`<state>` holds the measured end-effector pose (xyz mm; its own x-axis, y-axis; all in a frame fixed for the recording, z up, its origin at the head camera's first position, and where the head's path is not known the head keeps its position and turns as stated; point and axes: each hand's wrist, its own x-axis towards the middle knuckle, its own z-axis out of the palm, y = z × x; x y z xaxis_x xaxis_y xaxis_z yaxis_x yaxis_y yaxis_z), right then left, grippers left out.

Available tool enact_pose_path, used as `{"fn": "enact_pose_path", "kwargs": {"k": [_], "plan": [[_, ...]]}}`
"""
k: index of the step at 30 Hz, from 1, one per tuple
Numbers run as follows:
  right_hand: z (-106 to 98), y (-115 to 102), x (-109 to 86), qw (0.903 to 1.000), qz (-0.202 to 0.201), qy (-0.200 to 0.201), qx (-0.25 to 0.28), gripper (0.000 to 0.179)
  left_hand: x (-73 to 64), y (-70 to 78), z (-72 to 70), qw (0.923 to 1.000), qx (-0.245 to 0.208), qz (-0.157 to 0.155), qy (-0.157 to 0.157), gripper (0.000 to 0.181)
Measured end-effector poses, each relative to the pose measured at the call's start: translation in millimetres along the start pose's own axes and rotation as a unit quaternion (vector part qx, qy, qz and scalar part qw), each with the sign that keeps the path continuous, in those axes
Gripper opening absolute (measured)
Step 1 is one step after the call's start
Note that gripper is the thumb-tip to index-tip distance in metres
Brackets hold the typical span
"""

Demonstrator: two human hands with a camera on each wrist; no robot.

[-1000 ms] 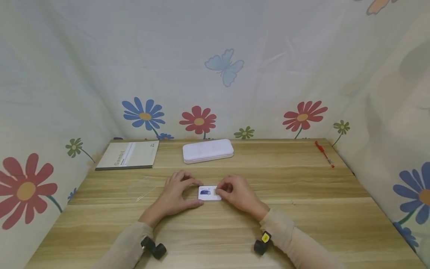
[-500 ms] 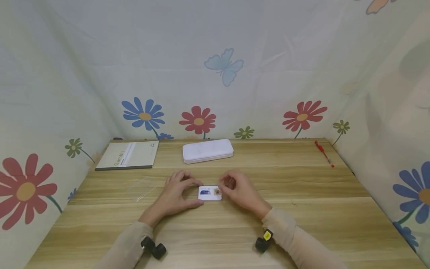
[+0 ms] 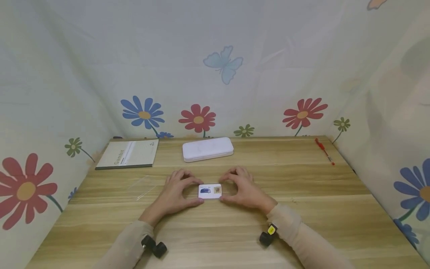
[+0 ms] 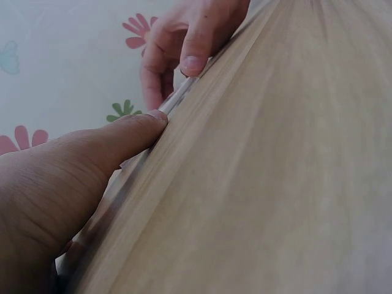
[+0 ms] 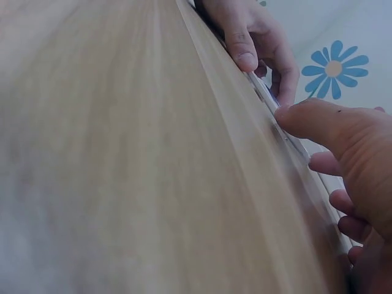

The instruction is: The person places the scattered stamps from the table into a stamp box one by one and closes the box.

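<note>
Head view: left hand (image 3: 173, 193) and right hand (image 3: 247, 191), half-spread, pinch ends of white card (image 3: 210, 191); far white case (image 3: 208, 149) closed, contents hidden.

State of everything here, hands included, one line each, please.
White card: printed side up, between the hands
Left hand: holding the card's left corners
Right hand: holding the card's right corners
White case: closed
Notebook: closed
Red pen: lying down, cap state unclear
Clear sheet: lying left of the hands
</note>
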<state>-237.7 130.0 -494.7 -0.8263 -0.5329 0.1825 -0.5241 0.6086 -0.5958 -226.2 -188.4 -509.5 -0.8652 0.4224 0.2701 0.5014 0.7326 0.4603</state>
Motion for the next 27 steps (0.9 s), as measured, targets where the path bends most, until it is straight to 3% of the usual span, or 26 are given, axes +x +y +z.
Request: {"fn": "enact_pose_path", "kwargs": {"k": [8, 14, 19, 27], "plan": [[-1, 1, 0.7, 0.9999, 0.003, 0.002, 0.009, 0.046, 4.5, -0.1, -1.9, 0.9999, 0.003, 0.012, 0.005, 0.058], [-1, 1, 0.3, 1.0, -0.004, 0.003, 0.008, 0.048, 3.6, 0.4, -11.1, 0.9997, -0.023, -0.003, 0.002, 0.076], [0, 2, -0.7, 1.0, -0.003, 0.0, 0.008, 0.048, -2.6, -4.2, -28.1, 0.9985, -0.034, -0.043, 0.007, 0.082], [1, 3, -1.3, 0.9999, 0.006, 0.0, 0.012, 0.048, -14.3, -27.4, -62.4, 0.9983, -0.009, -0.054, 0.021, 0.081]]}}
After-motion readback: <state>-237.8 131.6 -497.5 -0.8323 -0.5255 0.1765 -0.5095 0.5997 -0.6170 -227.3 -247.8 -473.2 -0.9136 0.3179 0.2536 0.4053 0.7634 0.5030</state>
